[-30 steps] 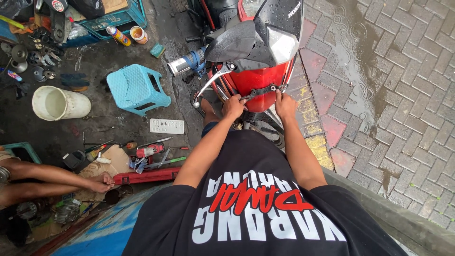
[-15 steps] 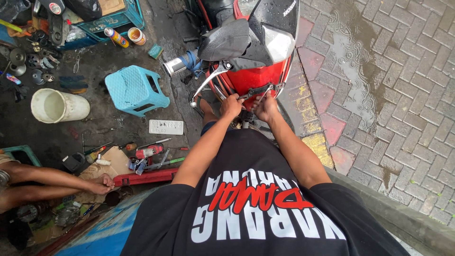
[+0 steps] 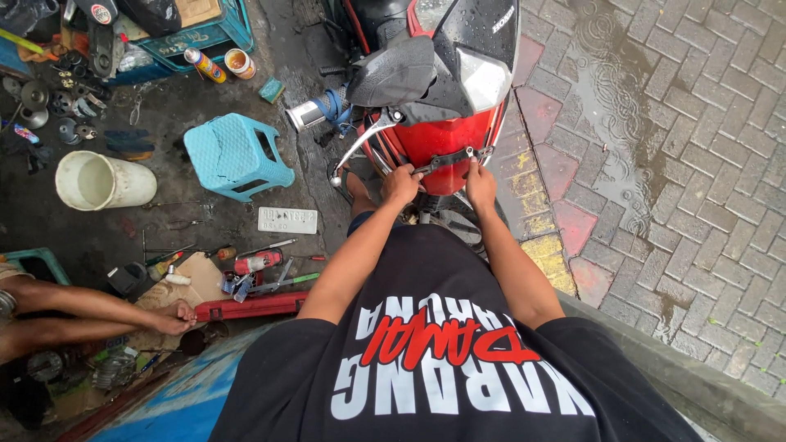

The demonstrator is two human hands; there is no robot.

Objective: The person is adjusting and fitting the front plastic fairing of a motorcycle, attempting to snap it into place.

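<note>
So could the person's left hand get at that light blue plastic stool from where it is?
Probably not without letting go: the left hand grips the motorcycle's black bracket, while the blue stool stands apart on open floor.

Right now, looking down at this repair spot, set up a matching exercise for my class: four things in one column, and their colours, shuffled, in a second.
Things:
1. stool
2. bucket
3. fender
4. shirt

Colours:
A. black
B. red
C. light blue
D. white

Pairs: 1-C, 2-D, 3-B, 4-A. Both hands, left hand and right hand, grip the dark bracket across the fender.
</note>
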